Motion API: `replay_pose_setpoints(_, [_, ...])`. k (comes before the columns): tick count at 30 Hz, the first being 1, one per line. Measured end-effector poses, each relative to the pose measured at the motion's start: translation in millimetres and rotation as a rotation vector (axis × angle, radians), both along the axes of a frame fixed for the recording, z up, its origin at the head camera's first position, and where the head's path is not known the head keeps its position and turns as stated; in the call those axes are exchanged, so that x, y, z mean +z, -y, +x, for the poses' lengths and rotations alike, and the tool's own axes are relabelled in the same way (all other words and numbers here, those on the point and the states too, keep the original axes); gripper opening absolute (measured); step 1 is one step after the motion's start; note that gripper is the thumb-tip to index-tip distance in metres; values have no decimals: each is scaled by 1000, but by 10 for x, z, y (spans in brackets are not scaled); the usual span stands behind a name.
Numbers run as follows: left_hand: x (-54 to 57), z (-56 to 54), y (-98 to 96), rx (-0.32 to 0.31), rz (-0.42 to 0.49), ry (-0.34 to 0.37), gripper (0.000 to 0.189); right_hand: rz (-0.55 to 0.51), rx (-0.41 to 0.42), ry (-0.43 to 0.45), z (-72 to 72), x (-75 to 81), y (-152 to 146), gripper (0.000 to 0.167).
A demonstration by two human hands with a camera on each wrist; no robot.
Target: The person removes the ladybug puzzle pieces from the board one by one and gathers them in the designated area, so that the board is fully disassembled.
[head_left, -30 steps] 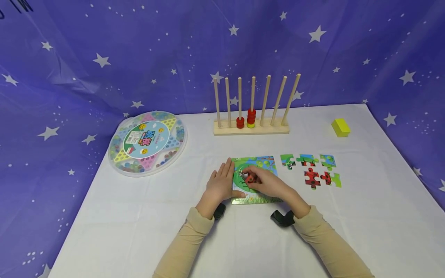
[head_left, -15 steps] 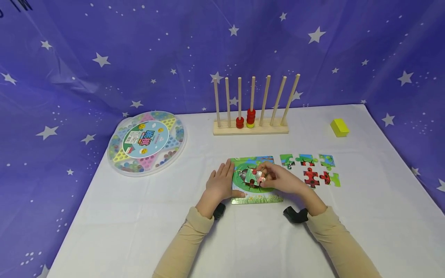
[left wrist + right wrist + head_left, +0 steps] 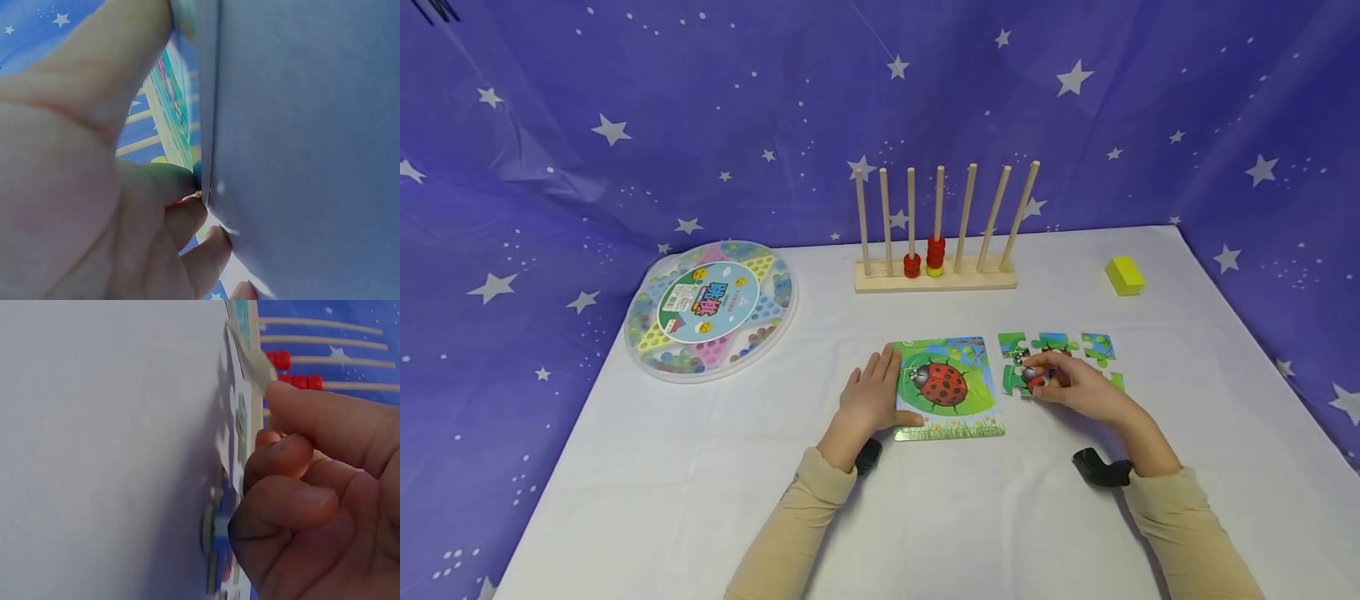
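Observation:
A square puzzle board (image 3: pixel 981 408) with a ladybug picture lies on the white table. My left hand (image 3: pixel 867 407) rests along its left edge, fingers extended and thumb over the lower left corner; the left wrist view shows the fingers (image 3: pixel 187 219) against the edge. To the right of the board, my right hand (image 3: pixel 1086 393) pinches a green and red puzzle piece (image 3: pixel 1032 383) between thumb and index finger. In the right wrist view this puzzle piece (image 3: pixel 255 367) is tilted, one side near the tabletop. More puzzle pieces (image 3: pixel 1097 346) lie above it; some are partly hidden by the right hand.
Behind the board stands a wooden peg rack (image 3: pixel 958 282) with red and yellow beads on two pegs. A round Chinese checkers box (image 3: pixel 711 312) lies at the left. A yellow block (image 3: pixel 1124 275) sits at the back right. A purple starry cloth (image 3: pixel 805 108) hangs behind.
My right hand has carried the puzzle piece rightward off the board to the left end of the lower row of pieces. The board's ladybug picture is uncovered. My left hand has stayed on the board.

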State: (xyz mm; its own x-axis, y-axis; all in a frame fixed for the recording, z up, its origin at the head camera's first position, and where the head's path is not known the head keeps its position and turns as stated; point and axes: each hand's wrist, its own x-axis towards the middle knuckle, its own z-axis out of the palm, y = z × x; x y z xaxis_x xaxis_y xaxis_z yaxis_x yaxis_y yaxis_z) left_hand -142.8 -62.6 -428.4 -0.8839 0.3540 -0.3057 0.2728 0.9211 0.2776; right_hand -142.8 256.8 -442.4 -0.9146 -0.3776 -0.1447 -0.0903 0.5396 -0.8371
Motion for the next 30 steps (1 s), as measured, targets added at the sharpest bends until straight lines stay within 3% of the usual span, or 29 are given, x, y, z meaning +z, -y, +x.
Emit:
replay_pose_setpoints(8, [3, 8, -6, -1, -6, 1, 111, 25, -3, 18, -11, 6, -9, 39])
replay_pose_setpoints(18, [7, 4, -8, -4, -6, -9, 111, 45, 21, -59, 9, 73, 83, 41])
replay_pose_setpoints(25, [10, -5, -9, -5, -13, -9, 110, 112, 162, -145, 96, 90, 434, 52])
replay_pose_setpoints(30, [13, -10, -16, -2, -8, -6, 111, 175, 245, -153, 152, 39, 624, 60])
